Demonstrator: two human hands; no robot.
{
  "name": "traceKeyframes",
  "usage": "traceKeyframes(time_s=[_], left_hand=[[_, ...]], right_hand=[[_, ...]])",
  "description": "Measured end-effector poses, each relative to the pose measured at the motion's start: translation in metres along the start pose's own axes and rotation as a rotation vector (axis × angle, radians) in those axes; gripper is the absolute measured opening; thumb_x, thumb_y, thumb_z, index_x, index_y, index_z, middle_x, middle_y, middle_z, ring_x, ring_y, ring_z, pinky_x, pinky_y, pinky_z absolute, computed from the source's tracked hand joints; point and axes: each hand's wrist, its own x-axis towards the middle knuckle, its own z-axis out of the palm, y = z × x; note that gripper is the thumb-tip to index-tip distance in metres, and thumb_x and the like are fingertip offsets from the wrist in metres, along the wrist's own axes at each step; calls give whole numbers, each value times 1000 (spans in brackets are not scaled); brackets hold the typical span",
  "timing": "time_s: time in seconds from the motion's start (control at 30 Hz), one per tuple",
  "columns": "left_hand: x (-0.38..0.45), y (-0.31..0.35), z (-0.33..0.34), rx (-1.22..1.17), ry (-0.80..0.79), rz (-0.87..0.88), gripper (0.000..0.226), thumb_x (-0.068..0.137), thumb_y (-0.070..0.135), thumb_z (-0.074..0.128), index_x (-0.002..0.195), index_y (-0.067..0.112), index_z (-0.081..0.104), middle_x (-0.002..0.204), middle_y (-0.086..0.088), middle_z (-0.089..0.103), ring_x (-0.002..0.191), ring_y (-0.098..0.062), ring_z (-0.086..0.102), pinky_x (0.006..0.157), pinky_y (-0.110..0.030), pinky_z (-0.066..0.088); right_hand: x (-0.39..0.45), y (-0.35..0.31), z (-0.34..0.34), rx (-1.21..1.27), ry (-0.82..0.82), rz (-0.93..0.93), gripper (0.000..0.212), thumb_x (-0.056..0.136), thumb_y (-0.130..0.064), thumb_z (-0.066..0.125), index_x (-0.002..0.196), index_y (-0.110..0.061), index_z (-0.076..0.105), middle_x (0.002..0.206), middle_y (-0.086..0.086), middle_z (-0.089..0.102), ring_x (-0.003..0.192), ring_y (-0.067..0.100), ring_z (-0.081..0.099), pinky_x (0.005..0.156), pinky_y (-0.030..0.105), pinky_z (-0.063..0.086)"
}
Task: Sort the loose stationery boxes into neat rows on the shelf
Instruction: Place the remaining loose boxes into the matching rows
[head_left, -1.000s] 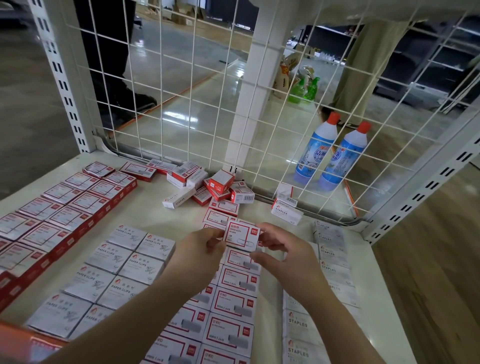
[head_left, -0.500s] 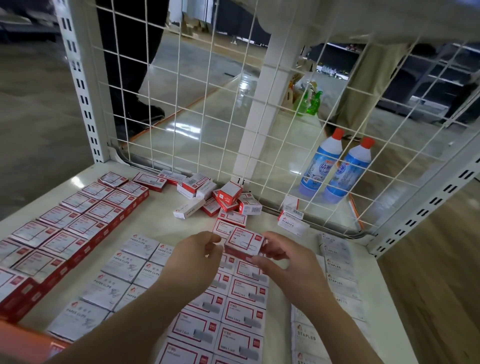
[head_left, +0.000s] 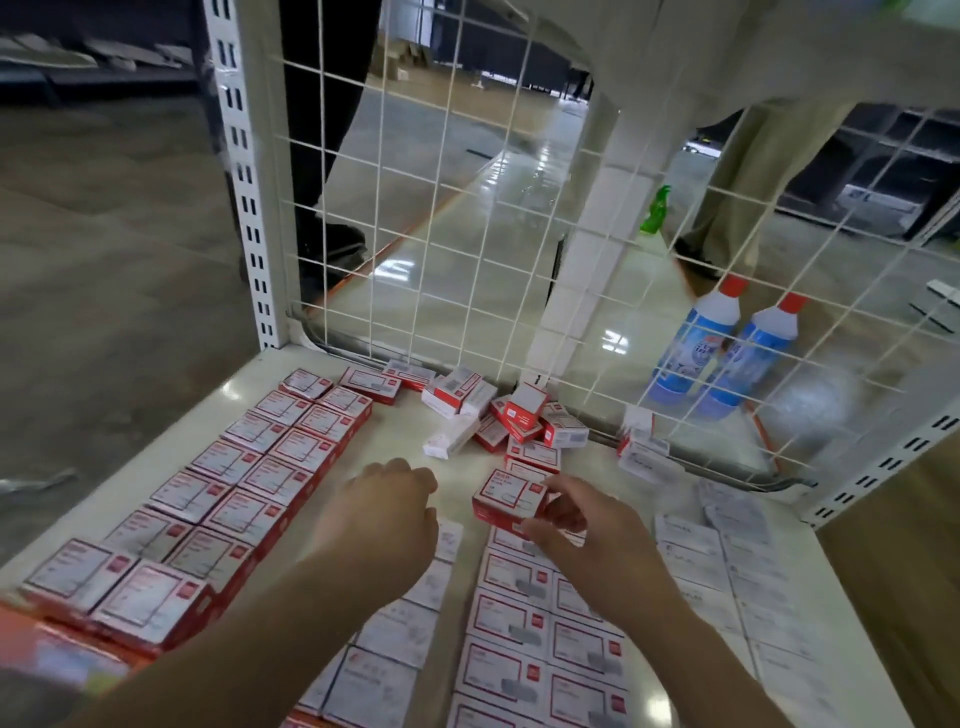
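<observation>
My right hand (head_left: 587, 535) pinches a red and white stationery box (head_left: 506, 499) at the far end of the middle double row of red-labelled boxes (head_left: 540, 639). My left hand (head_left: 387, 512) hovers to its left with fingers loosely curled, holding nothing, above a row of pale boxes (head_left: 389, 654). A loose heap of red and white boxes (head_left: 514, 415) lies at the back of the white shelf (head_left: 467, 467). Two neat rows of red boxes (head_left: 249, 483) run along the left. Pale staple boxes (head_left: 727, 571) line the right.
A white wire grid (head_left: 467, 208) closes the shelf's back, with slotted uprights (head_left: 244, 208) at both corners. Behind it stand two blue bottles with red caps (head_left: 722, 348) on a glossy floor, and a person's legs (head_left: 322, 130).
My left hand has let go of the box and drawn away to the left. My right hand alone keeps the box, lower over the row's end. The camera has tilted up and moved.
</observation>
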Motion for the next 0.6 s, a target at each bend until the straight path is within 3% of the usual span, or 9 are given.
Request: traceKeyframes(time_s=[0.17,0.43,0.6], left_hand=[[-4,-31,-16,33,-17,3,36,96,29,40,132,26,45,128,7,49,117,-11,45,96,-24,39],[-19,-66,-30,65,28,-106,33,95,26,38,127,25,49,122,6,51,110,-11,47,94,-26,39],[-28,-90,-41,126,115,-204,37,94,26,40,130,29,46,131,8,47,120,-13,42,98,-28,35]], right_hand=[[9,-28,14,18,7,30,35,87,-35,61,120,-30,51,100,-20,53,96,0,53,92,23,44],[25,-59,42,75,-21,61,43,87,-36,62,127,-25,50,114,-8,62,103,10,57,92,30,46],[40,-78,70,106,-31,-38,49,86,-38,61,131,-24,47,116,-7,61,104,8,56,91,27,45]])
